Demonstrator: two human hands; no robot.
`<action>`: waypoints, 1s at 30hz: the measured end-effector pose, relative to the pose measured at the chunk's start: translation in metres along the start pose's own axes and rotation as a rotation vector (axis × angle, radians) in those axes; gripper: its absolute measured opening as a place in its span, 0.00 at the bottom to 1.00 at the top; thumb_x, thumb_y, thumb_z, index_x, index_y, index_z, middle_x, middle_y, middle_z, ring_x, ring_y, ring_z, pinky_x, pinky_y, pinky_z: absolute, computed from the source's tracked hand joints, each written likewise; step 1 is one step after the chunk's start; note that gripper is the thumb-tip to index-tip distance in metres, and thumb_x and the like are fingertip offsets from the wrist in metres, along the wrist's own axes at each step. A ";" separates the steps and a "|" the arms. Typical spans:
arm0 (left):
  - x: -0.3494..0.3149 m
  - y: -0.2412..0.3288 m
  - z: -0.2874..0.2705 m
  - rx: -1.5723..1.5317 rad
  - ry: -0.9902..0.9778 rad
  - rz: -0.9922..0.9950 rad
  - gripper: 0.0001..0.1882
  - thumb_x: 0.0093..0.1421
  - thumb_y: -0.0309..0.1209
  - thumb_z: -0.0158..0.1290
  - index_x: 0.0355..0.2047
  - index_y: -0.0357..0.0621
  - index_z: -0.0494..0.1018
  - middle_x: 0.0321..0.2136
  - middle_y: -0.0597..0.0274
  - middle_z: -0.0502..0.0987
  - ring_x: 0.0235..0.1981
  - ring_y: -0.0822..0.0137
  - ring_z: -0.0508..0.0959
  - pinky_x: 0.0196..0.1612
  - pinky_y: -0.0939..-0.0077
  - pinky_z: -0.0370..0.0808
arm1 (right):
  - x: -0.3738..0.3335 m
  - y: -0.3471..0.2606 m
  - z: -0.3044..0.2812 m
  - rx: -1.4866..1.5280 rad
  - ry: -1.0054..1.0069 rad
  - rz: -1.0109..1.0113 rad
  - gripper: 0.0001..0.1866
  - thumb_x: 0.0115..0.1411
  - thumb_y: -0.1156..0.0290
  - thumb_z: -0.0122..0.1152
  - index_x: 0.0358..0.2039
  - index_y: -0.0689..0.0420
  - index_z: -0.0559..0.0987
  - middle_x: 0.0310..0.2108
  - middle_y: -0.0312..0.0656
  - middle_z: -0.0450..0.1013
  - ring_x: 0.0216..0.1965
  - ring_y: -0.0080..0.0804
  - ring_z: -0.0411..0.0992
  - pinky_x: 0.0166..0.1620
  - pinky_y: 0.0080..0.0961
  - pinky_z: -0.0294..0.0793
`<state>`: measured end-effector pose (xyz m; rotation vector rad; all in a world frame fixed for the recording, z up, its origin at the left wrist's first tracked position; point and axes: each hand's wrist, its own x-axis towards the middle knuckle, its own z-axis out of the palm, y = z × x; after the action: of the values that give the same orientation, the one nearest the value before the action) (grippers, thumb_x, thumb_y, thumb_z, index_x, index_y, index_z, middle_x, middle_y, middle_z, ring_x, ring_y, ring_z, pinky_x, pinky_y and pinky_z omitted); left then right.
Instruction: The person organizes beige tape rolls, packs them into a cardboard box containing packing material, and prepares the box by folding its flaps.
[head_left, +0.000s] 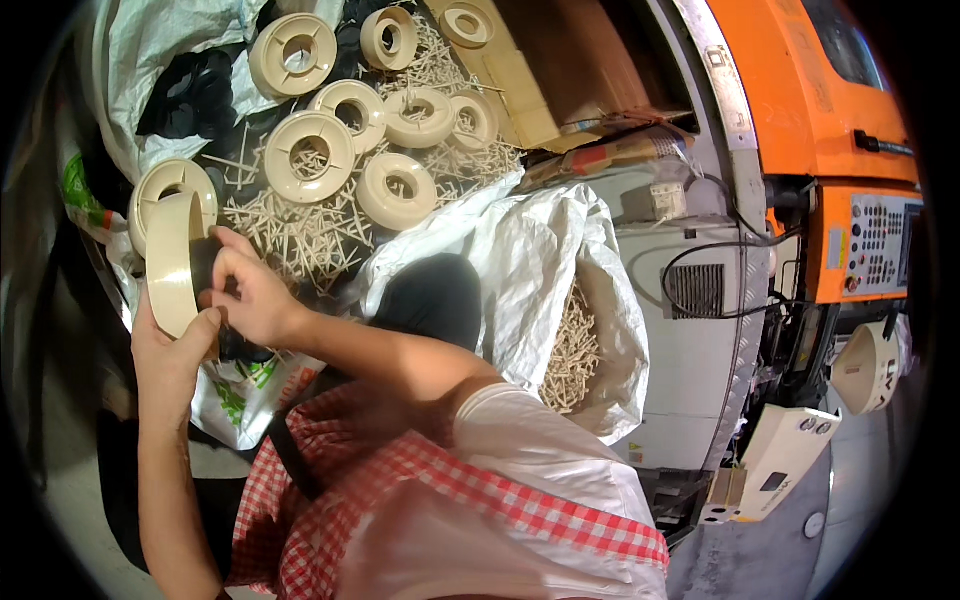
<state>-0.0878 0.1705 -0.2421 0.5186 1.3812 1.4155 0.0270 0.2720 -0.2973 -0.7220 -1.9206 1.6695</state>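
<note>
Cream plastic ring (175, 262) gripped on edge between left hand (172, 355) below and right hand (250, 295) pinching its right rim, long axis upright, above heaped rings (310, 155) and sticks (300, 235).

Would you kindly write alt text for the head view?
Both hands, left and right, hold a cream plastic spool on edge. More spools lie above among pale plastic sticks, beside white sacks and an orange machine.
</note>
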 end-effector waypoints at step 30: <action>-0.006 -0.025 0.019 0.123 -0.171 0.060 0.26 0.49 0.23 0.53 0.50 0.37 0.62 0.38 0.60 0.73 0.37 0.72 0.74 0.39 0.79 0.72 | -0.026 -0.021 -0.039 0.220 -0.214 0.578 0.39 0.59 0.56 0.53 0.60 0.55 0.41 0.53 0.49 0.57 0.48 0.44 0.66 0.45 0.40 0.73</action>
<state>-0.0601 0.1686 -0.2576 0.7495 1.3286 1.3071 0.0715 0.2807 -0.2719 -1.1197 -1.7165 2.3455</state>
